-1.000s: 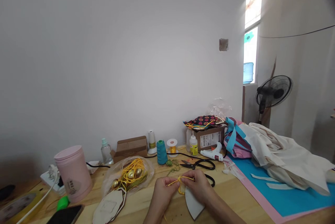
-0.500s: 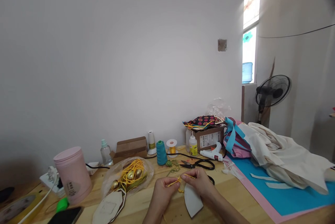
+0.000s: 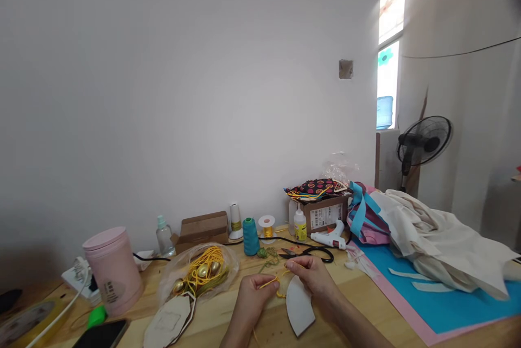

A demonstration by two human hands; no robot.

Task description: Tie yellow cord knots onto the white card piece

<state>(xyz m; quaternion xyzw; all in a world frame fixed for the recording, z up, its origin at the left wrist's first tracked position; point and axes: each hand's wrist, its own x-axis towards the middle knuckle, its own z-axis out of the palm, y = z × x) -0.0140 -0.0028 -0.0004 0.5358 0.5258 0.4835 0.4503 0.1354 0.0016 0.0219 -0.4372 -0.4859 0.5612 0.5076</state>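
Between my two hands runs a yellow cord (image 3: pixel 281 295), partly hidden by the fingers, with a loose tail hanging below. My left hand (image 3: pixel 255 295) pinches the cord between thumb and fingertips. A little higher and to the right, my right hand (image 3: pixel 311 277) pinches another stretch of it. Under the right hand is a white fan-shaped piece (image 3: pixel 300 307) with a curved left edge; whether it touches that hand I cannot tell. Just beyond the hands lie black-handled scissors (image 3: pixel 319 253) and a small tangle of green thread (image 3: pixel 267 254).
A plastic bag of yellow cords and gold beads (image 3: pixel 211 269) lies left, near white oval pieces (image 3: pixel 167 322) and a pink canister (image 3: pixel 113 272). Behind stand a teal thread cone (image 3: pixel 251 236), a glue bottle (image 3: pixel 300 226) and a glue gun (image 3: pixel 330 238). Cream fabric (image 3: pixel 443 228) is heaped at right.
My right hand has moved slightly up and right, away from the left, widening the gap between them. The left hand has barely moved and keeps its pinch on the cord.
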